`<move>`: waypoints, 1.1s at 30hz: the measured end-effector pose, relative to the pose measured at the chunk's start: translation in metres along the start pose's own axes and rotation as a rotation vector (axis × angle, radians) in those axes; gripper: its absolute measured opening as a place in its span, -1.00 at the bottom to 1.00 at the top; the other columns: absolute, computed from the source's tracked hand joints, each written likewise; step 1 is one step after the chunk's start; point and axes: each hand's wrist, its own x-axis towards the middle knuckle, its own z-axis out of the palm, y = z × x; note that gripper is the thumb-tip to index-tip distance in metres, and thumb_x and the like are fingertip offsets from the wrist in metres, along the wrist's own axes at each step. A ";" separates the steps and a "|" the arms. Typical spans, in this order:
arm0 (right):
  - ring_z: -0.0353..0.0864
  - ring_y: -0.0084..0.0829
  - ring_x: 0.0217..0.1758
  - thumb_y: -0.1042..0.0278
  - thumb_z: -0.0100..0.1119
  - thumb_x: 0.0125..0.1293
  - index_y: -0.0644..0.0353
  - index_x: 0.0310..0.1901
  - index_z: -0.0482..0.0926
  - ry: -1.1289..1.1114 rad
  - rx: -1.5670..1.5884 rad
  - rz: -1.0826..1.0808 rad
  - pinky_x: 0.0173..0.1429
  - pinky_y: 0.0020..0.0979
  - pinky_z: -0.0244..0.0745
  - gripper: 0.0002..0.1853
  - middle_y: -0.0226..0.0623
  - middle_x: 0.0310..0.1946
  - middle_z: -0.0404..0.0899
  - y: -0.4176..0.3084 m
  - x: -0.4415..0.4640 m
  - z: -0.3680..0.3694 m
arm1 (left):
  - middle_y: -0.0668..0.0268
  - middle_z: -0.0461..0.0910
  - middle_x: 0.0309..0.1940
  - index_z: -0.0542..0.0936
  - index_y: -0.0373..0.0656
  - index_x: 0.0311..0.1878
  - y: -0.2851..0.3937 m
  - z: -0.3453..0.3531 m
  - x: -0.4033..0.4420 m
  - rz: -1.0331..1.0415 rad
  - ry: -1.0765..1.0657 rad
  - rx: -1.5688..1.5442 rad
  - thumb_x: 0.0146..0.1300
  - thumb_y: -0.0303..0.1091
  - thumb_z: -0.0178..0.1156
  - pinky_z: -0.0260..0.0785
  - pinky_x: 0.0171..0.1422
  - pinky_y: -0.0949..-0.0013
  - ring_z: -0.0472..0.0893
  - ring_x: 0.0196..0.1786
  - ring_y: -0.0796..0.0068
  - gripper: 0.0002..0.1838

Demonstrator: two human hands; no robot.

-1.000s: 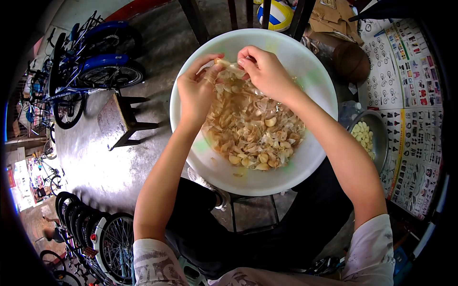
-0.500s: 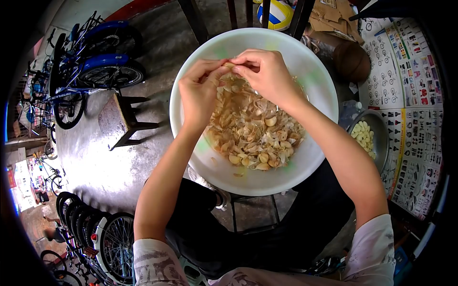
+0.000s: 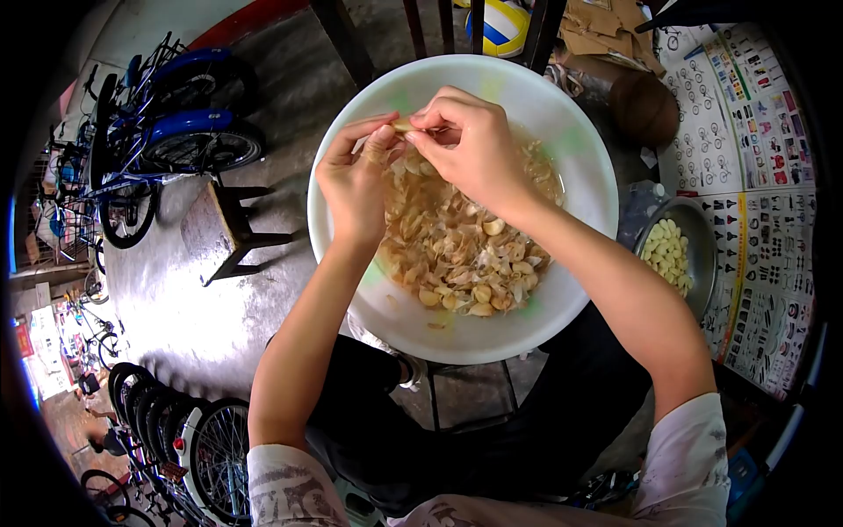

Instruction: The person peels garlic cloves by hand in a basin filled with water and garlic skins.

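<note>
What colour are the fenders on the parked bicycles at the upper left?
The fenders are blue; they show best in the head view.

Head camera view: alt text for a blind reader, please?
A person's left hand and right hand pinch what looks like a garlic clove over a white basin of papery skins and unpeeled cloves. Right of the basin is a metal bowl of peeled cloves; left, a stool and bicycles.

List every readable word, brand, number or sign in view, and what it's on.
No text is legible.
White printed sheets with bicycle and parts pictures: print too small.
White, blue and yellow ball: no readable brand.
Red and white posters at far left: too blurred.
White plastic basin: no lettering visible.
</note>
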 end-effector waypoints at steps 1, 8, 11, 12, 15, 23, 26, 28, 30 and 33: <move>0.69 -0.32 -0.39 0.64 0.31 0.12 0.45 -0.38 0.54 0.045 0.026 -0.065 -0.27 -0.42 0.59 -0.89 -0.17 -0.40 0.59 -0.001 0.001 0.001 | 0.15 0.65 -0.01 0.62 -0.36 -0.10 -0.002 -0.001 0.000 0.002 -0.002 -0.001 0.38 -0.54 0.18 0.60 -0.01 0.42 0.66 -0.13 0.48 -0.89; 0.67 -0.30 -0.40 0.65 0.33 0.08 0.43 -0.40 0.54 0.068 -0.040 -0.172 -0.29 -0.42 0.58 -0.88 -0.17 -0.41 0.55 -0.002 0.003 -0.001 | 0.16 0.60 0.10 0.59 -0.28 -0.04 -0.003 -0.003 0.003 -0.049 -0.047 -0.153 0.43 -0.45 0.14 0.52 0.16 0.40 0.59 0.06 0.48 -0.86; 0.68 -0.31 -0.38 0.65 0.34 0.07 0.41 -0.41 0.53 0.080 0.018 -0.172 -0.30 -0.41 0.58 -0.87 -0.19 -0.41 0.55 0.000 0.002 -0.002 | 0.16 0.64 0.03 0.61 -0.32 -0.05 -0.002 -0.002 0.004 -0.029 -0.044 -0.181 0.40 -0.48 0.17 0.54 0.08 0.41 0.62 -0.01 0.49 -0.85; 0.68 -0.31 -0.37 0.66 0.34 0.07 0.41 -0.42 0.52 0.084 0.030 -0.144 -0.29 -0.42 0.58 -0.86 -0.19 -0.40 0.55 -0.002 0.002 -0.002 | 0.16 0.64 0.03 0.61 -0.33 -0.05 -0.001 -0.001 0.004 -0.010 -0.060 -0.166 0.40 -0.49 0.17 0.55 0.08 0.41 0.62 -0.01 0.48 -0.86; 0.68 -0.31 -0.36 0.66 0.34 0.07 0.41 -0.42 0.52 0.085 0.035 -0.122 -0.27 -0.42 0.60 -0.86 -0.20 -0.39 0.55 0.000 0.002 -0.002 | 0.17 0.64 -0.01 0.60 -0.36 -0.08 0.003 0.004 0.002 0.076 -0.032 -0.017 0.41 -0.52 0.15 0.54 0.07 0.43 0.62 -0.03 0.49 -0.87; 0.69 -0.51 -0.15 0.69 0.31 0.16 0.36 -0.25 0.59 -0.033 0.058 0.034 -0.10 -0.54 0.71 -0.87 -0.33 -0.28 0.55 -0.008 0.000 -0.001 | 0.24 0.62 -0.10 0.53 -0.37 -0.11 -0.001 0.001 0.003 0.223 -0.050 0.258 0.46 -0.55 0.05 0.49 0.06 0.45 0.58 -0.08 0.55 -0.90; 0.68 -0.50 -0.20 0.64 0.31 0.19 0.30 -0.17 0.63 -0.084 -0.048 0.002 -0.15 -0.53 0.69 -0.83 -0.34 -0.29 0.54 -0.008 -0.001 0.000 | 0.28 0.60 -0.10 0.51 -0.34 -0.10 0.000 -0.001 0.003 0.245 -0.065 0.359 0.49 -0.53 0.01 0.45 0.06 0.47 0.55 -0.08 0.57 -0.89; 0.63 -0.30 -0.39 0.54 0.38 0.13 0.24 -0.22 0.63 -0.056 -0.085 -0.129 -0.29 -0.33 0.53 -0.82 -0.24 -0.38 0.53 -0.006 -0.002 0.001 | 0.29 0.59 -0.11 0.50 -0.34 -0.10 0.000 -0.002 0.004 0.237 -0.062 0.393 0.49 -0.53 -0.01 0.43 0.06 0.48 0.54 -0.10 0.58 -0.89; 0.64 -0.38 -0.34 0.56 0.35 0.15 0.24 -0.19 0.63 -0.073 -0.123 -0.140 -0.28 -0.41 0.58 -0.82 -0.28 -0.35 0.54 -0.005 -0.002 0.001 | 0.28 0.59 -0.11 0.50 -0.34 -0.10 0.000 -0.002 0.003 0.239 -0.056 0.429 0.50 -0.52 -0.02 0.40 0.07 0.50 0.52 -0.10 0.58 -0.88; 0.64 -0.44 -0.30 0.60 0.32 0.18 0.24 -0.16 0.62 -0.089 -0.164 -0.161 -0.26 -0.46 0.60 -0.81 -0.32 -0.33 0.54 -0.008 -0.003 0.002 | 0.28 0.60 -0.13 0.50 -0.35 -0.10 -0.001 -0.002 0.003 0.238 -0.048 0.451 0.50 -0.51 -0.01 0.38 0.08 0.50 0.52 -0.10 0.58 -0.88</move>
